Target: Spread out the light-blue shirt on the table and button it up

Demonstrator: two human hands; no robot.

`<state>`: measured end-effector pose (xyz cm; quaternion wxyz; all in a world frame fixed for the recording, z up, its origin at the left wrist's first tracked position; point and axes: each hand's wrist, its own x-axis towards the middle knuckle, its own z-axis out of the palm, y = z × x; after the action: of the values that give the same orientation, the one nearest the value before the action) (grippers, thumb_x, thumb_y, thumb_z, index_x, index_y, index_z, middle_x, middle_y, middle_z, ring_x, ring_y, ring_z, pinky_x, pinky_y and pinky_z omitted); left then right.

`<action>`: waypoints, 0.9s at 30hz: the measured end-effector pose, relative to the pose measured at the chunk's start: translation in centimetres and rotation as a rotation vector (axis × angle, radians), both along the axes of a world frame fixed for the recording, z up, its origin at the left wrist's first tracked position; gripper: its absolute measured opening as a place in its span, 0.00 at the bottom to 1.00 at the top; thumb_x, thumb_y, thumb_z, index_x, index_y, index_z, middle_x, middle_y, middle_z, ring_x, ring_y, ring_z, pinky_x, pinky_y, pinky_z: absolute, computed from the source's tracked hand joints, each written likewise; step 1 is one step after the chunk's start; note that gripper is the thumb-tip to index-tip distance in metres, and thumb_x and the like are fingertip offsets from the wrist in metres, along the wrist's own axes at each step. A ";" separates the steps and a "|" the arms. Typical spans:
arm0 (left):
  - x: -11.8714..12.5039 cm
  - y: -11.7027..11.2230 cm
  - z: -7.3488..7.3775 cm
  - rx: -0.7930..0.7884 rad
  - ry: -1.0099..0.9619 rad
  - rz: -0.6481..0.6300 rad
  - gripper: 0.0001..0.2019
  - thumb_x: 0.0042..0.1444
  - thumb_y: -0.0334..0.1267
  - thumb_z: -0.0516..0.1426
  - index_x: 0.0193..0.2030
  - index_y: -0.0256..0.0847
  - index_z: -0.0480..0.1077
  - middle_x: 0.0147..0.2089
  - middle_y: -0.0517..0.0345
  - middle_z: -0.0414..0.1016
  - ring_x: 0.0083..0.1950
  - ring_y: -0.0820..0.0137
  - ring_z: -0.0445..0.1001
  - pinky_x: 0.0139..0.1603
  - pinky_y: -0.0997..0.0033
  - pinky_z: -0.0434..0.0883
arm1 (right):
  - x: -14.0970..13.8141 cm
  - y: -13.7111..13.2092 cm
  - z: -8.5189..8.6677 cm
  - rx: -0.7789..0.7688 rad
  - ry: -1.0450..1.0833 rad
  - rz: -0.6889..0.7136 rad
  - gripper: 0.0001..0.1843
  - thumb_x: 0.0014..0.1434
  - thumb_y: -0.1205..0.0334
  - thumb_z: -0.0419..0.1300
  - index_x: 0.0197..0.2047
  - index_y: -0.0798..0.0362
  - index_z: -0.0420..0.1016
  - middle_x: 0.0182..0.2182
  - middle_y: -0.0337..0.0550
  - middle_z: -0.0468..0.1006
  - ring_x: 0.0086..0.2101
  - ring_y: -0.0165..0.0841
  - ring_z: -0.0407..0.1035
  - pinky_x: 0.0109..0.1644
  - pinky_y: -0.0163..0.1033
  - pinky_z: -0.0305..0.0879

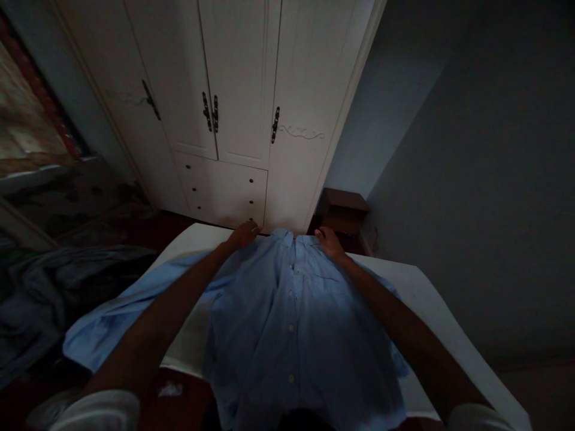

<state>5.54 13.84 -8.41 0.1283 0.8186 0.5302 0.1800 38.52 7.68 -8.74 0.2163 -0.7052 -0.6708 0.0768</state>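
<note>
A light blue button-up shirt [287,317] lies face up on a white board [431,293], collar at the far end, one sleeve spread out to the left. My left hand [245,233] grips the shirt's far left shoulder near the collar, fingers curled. My right hand [329,242] rests on the far right shoulder next to the collar, fingers pressed down on the cloth. Both arms reach straight forward over the shirt.
A white wardrobe [238,108] with dark handles and small drawers stands just beyond the board. A brown bedside cabinet [344,209] sits in the corner to its right. Dark grey cloth [54,287] is heaped at the left. The room is dim.
</note>
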 end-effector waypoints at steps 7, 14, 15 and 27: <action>-8.7 -3.8 1.9 -0.173 0.163 -0.022 0.29 0.45 0.54 0.61 0.50 0.38 0.71 0.43 0.48 0.79 0.43 0.61 0.77 0.42 0.70 0.70 | 9.5 -7.9 2.3 -0.289 0.025 -0.003 0.32 0.51 0.58 0.66 0.58 0.60 0.70 0.58 0.62 0.70 0.58 0.52 0.64 0.63 0.52 0.59; -10.0 -4.8 1.4 -0.200 0.289 -0.015 0.12 0.47 0.45 0.57 0.35 0.43 0.76 0.42 0.54 0.80 0.47 0.61 0.76 0.49 0.69 0.69 | 15.3 -16.7 2.4 -0.449 0.233 0.002 0.52 0.43 0.40 0.68 0.67 0.56 0.60 0.65 0.58 0.60 0.62 0.55 0.58 0.65 0.53 0.58; -10.0 -4.6 1.6 -0.192 0.294 0.011 0.11 0.49 0.44 0.56 0.34 0.43 0.76 0.42 0.54 0.80 0.47 0.61 0.76 0.50 0.69 0.69 | 15.6 -17.6 2.5 -0.455 0.264 -0.014 0.55 0.43 0.39 0.68 0.68 0.56 0.57 0.65 0.59 0.60 0.62 0.55 0.58 0.64 0.53 0.60; -7.4 -5.9 1.9 -0.107 0.354 0.450 0.19 0.61 0.39 0.46 0.53 0.31 0.66 0.51 0.32 0.73 0.50 0.47 0.74 0.42 0.56 0.70 | 13.4 -22.1 1.2 -0.422 0.542 -0.047 0.26 0.36 0.46 0.68 0.33 0.57 0.73 0.21 0.41 0.73 0.22 0.32 0.66 0.22 0.34 0.60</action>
<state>-1.85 7.92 -6.48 0.0335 0.6910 0.7214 0.0303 51.93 -14.37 -7.57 0.2378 -0.7037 -0.5417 0.3933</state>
